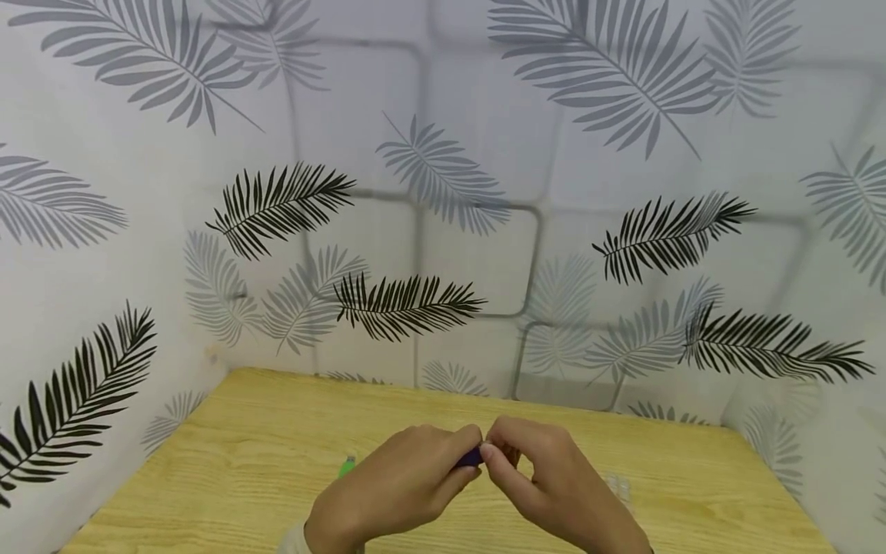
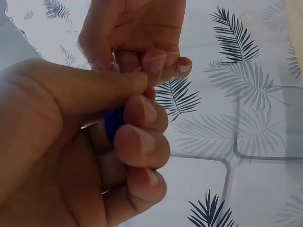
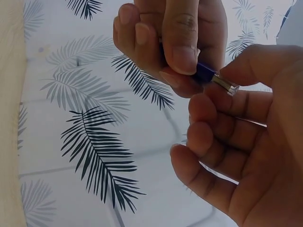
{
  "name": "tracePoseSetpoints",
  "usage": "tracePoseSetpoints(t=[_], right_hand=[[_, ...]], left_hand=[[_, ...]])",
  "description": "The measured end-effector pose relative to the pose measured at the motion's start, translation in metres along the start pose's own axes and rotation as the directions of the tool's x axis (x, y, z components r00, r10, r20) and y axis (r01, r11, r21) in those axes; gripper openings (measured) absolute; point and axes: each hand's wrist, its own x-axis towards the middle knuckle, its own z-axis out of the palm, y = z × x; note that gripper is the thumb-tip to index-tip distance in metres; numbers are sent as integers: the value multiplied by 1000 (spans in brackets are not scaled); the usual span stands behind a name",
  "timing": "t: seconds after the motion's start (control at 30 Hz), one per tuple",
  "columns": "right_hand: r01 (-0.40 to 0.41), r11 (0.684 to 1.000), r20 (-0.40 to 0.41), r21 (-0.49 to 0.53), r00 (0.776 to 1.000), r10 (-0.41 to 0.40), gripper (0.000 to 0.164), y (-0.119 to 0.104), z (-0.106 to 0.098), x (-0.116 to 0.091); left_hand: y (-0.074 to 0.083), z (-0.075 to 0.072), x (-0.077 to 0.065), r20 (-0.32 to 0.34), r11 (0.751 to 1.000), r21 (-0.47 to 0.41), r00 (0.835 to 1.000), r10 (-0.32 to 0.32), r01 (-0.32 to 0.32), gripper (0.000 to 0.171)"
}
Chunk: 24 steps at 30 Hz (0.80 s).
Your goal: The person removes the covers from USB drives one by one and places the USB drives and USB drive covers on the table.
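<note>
A small dark-blue stick (image 3: 205,72) with a shiny metal end (image 3: 225,85) is held up between the two hands, above the table. My left hand (image 1: 404,478) grips its blue body, thumb on one side and curled fingers on the other. At the metal end, the thumb and forefinger of my right hand (image 1: 554,486) pinch the tip. The right hand's other fingers (image 3: 201,137) curl loosely below. In the left wrist view the left fingers cover most of the blue body (image 2: 112,124), and the metal end is hidden. The stick's exact kind cannot be told.
On the wooden table (image 1: 291,431), a green item (image 1: 348,465) with a grey tip lies partly behind the left hand. A small clear-and-silver pack (image 1: 619,486) lies beside the right wrist. Leaf-patterned cloth (image 1: 450,254) hangs behind the table and along its sides.
</note>
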Motion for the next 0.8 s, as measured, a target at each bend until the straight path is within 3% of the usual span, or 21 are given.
tracePoseSetpoints(t=[0.17, 0.3, 0.53, 0.67, 0.8], right_hand=[[-14, 1000, -19, -17, 1000, 14, 27, 0, -4, -1], [-44, 994, -115, -100, 993, 32, 24, 0, -14, -2], [-191, 938, -284, -289, 953, 106, 23, 4, -42, -11], [-255, 924, -342, -286, 928, 150, 27, 7, -56, -18], [-345, 903, -359, -254, 901, 244, 23, 12, -68, -25]], left_hand=[[0, -1, 0, 36, 1000, -14, 999, -2, 2, 12], [-2, -3, -1, 3, 999, -12, 999, -51, 51, 14], [-16, -9, -5, -76, 995, 27, 993, -92, 94, 16], [-29, -13, -8, -89, 994, 28, 991, -100, 103, 10], [-45, -21, -15, -106, 989, 2, 983, -149, 150, 6]])
